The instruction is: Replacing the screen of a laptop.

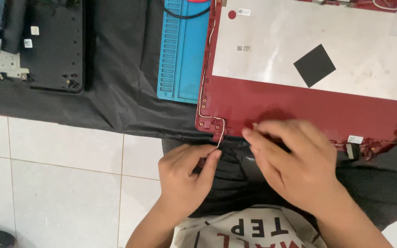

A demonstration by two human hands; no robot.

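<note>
On a tiled floor [60, 156] with black cloth [120, 92], left hand [184, 177] pinches a thin, limp white cable [220, 135]; right hand [295, 158], holding nothing, presses the stiff red laptop lid [299, 105]

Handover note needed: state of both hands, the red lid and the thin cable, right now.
Left hand: pinching the free end of the thin white cable at the lid's near left corner.
Right hand: fingers resting on the near edge of the red laptop lid.
Lid lies inner face up, partly on the blue mat.
Done: cable seated along the left edge.
Left: its end still loose.
</note>
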